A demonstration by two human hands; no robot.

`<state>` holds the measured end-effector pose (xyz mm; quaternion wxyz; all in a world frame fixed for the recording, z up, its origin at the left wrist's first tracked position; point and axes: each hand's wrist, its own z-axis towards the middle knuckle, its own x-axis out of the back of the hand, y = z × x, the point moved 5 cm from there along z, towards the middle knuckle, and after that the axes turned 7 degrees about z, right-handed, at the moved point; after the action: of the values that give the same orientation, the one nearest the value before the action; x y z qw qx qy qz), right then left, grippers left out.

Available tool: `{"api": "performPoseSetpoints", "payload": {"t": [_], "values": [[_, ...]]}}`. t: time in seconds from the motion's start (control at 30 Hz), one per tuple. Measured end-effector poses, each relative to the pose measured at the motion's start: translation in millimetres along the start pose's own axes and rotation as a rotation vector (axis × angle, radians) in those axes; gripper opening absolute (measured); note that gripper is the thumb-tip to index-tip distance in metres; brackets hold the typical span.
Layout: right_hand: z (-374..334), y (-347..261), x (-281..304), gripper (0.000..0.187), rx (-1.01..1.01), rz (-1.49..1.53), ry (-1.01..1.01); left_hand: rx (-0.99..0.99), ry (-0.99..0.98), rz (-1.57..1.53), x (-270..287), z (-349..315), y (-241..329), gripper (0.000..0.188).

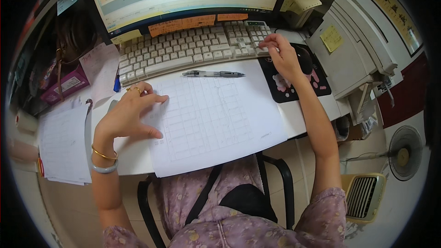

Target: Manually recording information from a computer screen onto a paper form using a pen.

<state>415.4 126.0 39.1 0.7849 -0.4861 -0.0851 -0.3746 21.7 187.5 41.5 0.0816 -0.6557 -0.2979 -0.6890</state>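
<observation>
My left hand [133,112] rests at the left edge of a sheet of paper [262,110] printed with a grid, its fingers spread and nothing held. My right hand [282,55] is over the number-pad end of a beige keyboard [179,48], fingers bent and apart, with no object visible in it. A grey pen [214,74] lies across the top of the sheet, just below the keyboard. Beside my right wrist, a dark mouse [304,60] sits on a black patterned mouse pad [294,93].
A monitor [188,0] with orange notes stands behind the keyboard. To the right is a pale printer [344,41] bearing a yellow note. At left lie a paper stack [64,138] and a purple box [65,84]. A fan [404,154] stands at far right.
</observation>
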Motion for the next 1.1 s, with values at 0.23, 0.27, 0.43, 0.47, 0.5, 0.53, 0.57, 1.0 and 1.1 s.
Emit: {"api": "performPoseSetpoints", "payload": {"t": [0.23,0.27,0.43,0.47,0.5,0.53,0.57,1.0,1.1], "values": [[4,-2,3,0.013,0.101,-0.203,-0.071,-0.049,0.012,0.016,-3,2,-2,0.079],[3,2,4,0.013,0.060,-0.189,-0.084,-0.023,0.002,0.017,-4,3,-2,0.079],[8,8,7,0.019,0.002,-0.183,-0.077,0.013,-0.048,-0.032,-5,4,-3,0.083],[10,11,5,0.019,0.005,-0.176,-0.080,0.011,-0.049,-0.035,-4,3,-3,0.083],[10,9,7,0.021,0.083,-0.259,-0.008,0.013,-0.050,-0.035,-5,3,-4,0.083],[10,8,10,0.022,0.160,-0.343,0.066,0.016,-0.055,-0.036,-6,2,-5,0.084],[12,10,10,0.024,0.188,-0.397,0.069,0.016,-0.060,-0.037,-6,2,-5,0.085],[10,0,8,0.019,0.130,-0.305,0.007,0.026,-0.061,-0.014,-5,4,-5,0.088],[12,6,0,0.018,0.176,-0.307,-0.041,0.035,-0.086,-0.025,-5,5,-5,0.088]]}}
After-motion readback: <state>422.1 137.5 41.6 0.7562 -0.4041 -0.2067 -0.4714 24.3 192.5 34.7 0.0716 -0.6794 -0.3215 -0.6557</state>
